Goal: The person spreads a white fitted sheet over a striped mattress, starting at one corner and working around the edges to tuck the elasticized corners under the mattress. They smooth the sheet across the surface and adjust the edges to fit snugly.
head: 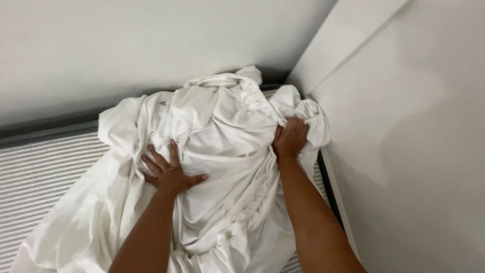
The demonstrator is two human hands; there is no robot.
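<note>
A crumpled white fitted sheet (217,126) lies bunched in the corner of a ribbed grey mattress (40,172). My left hand (169,172) presses flat on the sheet's middle folds, fingers spread. My right hand (290,137) is closed around the gathered elastic edge of the sheet near the mattress corner, close to the right wall. The mattress corner itself is hidden under the cloth.
White walls meet in a corner behind the sheet: the back wall (126,45) and the right wall (414,141). A dark bed frame edge (328,187) runs along the right side. A dark gap runs between the mattress and the back wall.
</note>
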